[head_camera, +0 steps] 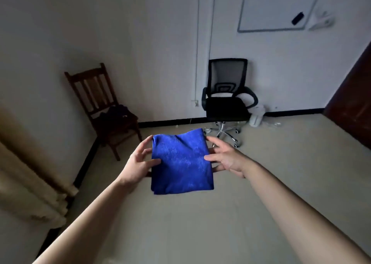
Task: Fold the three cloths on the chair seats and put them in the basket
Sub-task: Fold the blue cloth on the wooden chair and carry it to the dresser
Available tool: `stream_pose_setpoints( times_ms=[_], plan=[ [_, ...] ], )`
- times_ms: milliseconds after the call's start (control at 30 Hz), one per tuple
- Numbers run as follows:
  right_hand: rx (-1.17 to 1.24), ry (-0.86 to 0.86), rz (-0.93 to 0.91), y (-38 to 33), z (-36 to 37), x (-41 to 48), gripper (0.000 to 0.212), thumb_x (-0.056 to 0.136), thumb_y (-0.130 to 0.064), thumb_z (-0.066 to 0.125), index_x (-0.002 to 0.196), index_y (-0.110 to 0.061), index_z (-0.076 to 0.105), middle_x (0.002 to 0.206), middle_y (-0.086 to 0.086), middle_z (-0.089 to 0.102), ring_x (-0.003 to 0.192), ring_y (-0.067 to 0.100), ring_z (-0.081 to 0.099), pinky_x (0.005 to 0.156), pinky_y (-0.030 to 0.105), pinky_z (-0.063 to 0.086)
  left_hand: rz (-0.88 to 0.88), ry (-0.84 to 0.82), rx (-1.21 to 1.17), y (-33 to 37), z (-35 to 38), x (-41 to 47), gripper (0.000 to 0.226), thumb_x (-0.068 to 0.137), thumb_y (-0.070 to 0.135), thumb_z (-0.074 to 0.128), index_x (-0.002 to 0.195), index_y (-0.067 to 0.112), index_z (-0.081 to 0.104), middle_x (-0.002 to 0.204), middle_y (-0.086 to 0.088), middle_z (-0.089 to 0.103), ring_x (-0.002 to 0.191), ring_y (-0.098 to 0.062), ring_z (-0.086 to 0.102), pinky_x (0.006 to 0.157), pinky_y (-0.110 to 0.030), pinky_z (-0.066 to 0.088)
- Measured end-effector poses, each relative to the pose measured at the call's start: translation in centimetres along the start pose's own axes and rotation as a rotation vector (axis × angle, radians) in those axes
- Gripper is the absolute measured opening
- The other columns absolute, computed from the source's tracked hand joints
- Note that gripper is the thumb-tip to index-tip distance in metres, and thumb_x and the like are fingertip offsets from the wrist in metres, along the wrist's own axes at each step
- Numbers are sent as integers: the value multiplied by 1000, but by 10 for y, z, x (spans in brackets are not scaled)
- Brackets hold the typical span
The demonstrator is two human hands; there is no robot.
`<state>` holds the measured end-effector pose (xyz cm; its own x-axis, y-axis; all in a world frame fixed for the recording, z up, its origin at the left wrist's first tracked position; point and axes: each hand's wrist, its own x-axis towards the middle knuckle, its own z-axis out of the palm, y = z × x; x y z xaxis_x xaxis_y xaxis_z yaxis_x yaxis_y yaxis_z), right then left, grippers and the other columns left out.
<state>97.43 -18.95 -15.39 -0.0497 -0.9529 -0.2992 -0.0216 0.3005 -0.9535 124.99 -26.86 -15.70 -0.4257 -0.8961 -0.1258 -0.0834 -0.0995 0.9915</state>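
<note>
A blue cloth (181, 161), folded into a flat rectangle, is held in the air in front of me over the floor. My left hand (138, 163) grips its left edge, thumb on top. My right hand (222, 157) holds its right edge, thumb on top and fingers beneath. A dark cloth (115, 114) lies crumpled on the seat of a wooden chair (94, 91) at the left wall. The black office chair (226, 101) at the back wall has a dark seat; I cannot tell if a cloth lies on it. No basket is in view.
A beige curtain (26, 173) hangs along the left. A white appliance (256, 117) stands on the floor right of the office chair. A whiteboard (273, 7) hangs on the back wall. A dark brown door (353, 107) is at the right edge.
</note>
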Motion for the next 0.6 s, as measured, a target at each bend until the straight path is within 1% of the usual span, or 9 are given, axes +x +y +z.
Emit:
stream_pose_setpoints(
  times_ms=[67, 167, 267, 333, 400, 467, 533, 600],
  plan=[
    [17, 86, 7, 3, -51, 0, 66, 92, 1, 62, 143, -36, 41, 119, 10, 69, 106, 25, 70, 81, 47, 61, -4, -65, 18, 5, 44, 44, 75, 86, -6, 63, 139, 44, 43, 127, -1, 60, 111, -21, 63, 66, -37, 60],
    [63, 205, 11, 8, -120, 7, 69, 91, 0, 63, 147, -34, 40, 115, 6, 71, 106, 24, 70, 78, 44, 61, 15, -190, 26, 17, 106, 109, 75, 87, -8, 61, 139, 43, 44, 123, 0, 62, 104, -21, 66, 65, -38, 60],
    [92, 309, 21, 8, -170, 14, 67, 91, 0, 62, 145, -36, 42, 113, 3, 73, 104, 22, 71, 75, 41, 61, 34, -285, 50, 24, 155, 172, 74, 88, -9, 60, 139, 41, 44, 123, 0, 63, 104, -22, 66, 66, -38, 60],
    [115, 428, 12, 13, -214, 26, 66, 91, -1, 62, 143, -36, 43, 114, 3, 73, 104, 22, 71, 78, 43, 61, 43, -408, 58, 29, 199, 227, 72, 88, -9, 59, 139, 40, 45, 125, -1, 62, 107, -23, 65, 68, -38, 60],
    [119, 500, 18, 8, -244, 28, 65, 91, -2, 62, 143, -37, 43, 114, 3, 73, 105, 23, 71, 80, 43, 61, 59, -512, 64, 32, 233, 267, 72, 88, -8, 60, 138, 41, 45, 127, -1, 61, 111, -24, 64, 71, -42, 60],
    [130, 586, 34, 5, -273, 26, 64, 91, -3, 62, 143, -37, 43, 114, 3, 73, 104, 22, 71, 76, 38, 61, 64, -586, 75, 40, 272, 300, 71, 88, -8, 60, 137, 42, 46, 127, -2, 61, 111, -25, 64, 75, -45, 60],
    [172, 723, 35, 0, -311, 15, 64, 91, -2, 62, 143, -37, 44, 115, 5, 72, 105, 22, 70, 73, 35, 60, 48, -720, 79, 52, 329, 339, 71, 88, -8, 60, 137, 41, 46, 127, -3, 60, 109, -24, 65, 77, -46, 60],
    [179, 812, 38, -1, -340, -4, 64, 91, -4, 64, 142, -38, 44, 118, 4, 69, 105, 22, 70, 73, 34, 61, 71, -839, 107, 67, 380, 358, 71, 89, -7, 60, 137, 42, 45, 126, -3, 60, 107, -24, 67, 74, -44, 60]
  ],
)
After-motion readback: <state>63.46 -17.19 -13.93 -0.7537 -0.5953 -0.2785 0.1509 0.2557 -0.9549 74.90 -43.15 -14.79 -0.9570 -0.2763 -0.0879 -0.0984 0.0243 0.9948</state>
